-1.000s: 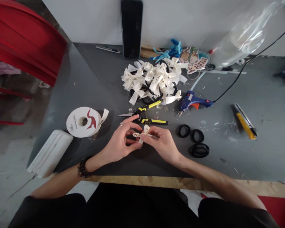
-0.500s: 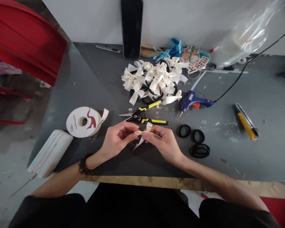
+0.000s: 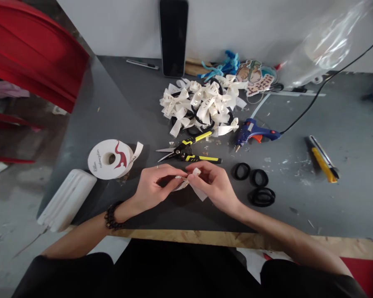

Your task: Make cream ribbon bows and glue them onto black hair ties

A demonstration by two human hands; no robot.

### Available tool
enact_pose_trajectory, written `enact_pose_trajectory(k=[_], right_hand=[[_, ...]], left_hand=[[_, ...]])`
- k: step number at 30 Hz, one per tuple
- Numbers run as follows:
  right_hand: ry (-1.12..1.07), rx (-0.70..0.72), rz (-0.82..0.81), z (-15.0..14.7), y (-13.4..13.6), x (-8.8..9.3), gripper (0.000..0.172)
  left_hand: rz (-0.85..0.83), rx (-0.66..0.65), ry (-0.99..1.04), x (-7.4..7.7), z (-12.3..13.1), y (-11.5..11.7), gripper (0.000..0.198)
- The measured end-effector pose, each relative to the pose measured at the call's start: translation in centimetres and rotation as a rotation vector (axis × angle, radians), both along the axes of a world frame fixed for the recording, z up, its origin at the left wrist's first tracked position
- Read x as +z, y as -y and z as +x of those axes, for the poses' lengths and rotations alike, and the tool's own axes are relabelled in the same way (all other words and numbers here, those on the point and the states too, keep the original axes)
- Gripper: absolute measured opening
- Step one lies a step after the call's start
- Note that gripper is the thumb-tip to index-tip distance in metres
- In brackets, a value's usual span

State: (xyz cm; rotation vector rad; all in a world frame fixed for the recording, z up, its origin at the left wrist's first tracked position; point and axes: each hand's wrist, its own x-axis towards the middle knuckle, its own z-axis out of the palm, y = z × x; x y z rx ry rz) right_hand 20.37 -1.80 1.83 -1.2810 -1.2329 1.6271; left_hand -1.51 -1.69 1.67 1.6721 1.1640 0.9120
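A short white ribbon with gold print [image 3: 199, 192] is pinched between my two hands above the front of the table. My left hand [image 3: 153, 182] grips its left part between thumb and fingers. On the other side my right hand [image 3: 214, 184] holds a folded loop, and a tail hangs below the thumb. Fingers cover much of the ribbon, so its exact shape is hidden. Just beyond my hands lie yellow-and-black snips [image 3: 189, 151] with their blades apart. Left of my left hand stands a ribbon spool [image 3: 96, 159] with a loose end sticking out.
A heap of white ribbon bows on black hair ties [image 3: 202, 103] lies at the back. Several black hair ties [image 3: 259, 178] are right of my hands, near a blue glue gun [image 3: 256, 131] and a yellow cutter [image 3: 323, 161]. A phone [image 3: 173, 39] leans on the wall.
The ribbon has turned between my fingers: its upright end has folded down, and the tail now hangs under my right thumb. My fingertips have come closer together.
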Motion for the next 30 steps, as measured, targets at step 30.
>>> enact_pose_trajectory(k=[30], right_hand=[[0.29, -0.004, 0.531, 0.0, 0.1, 0.5, 0.013]], left_hand=[[-0.232, 0.075, 0.087, -0.4, 0.5, 0.1, 0.013]])
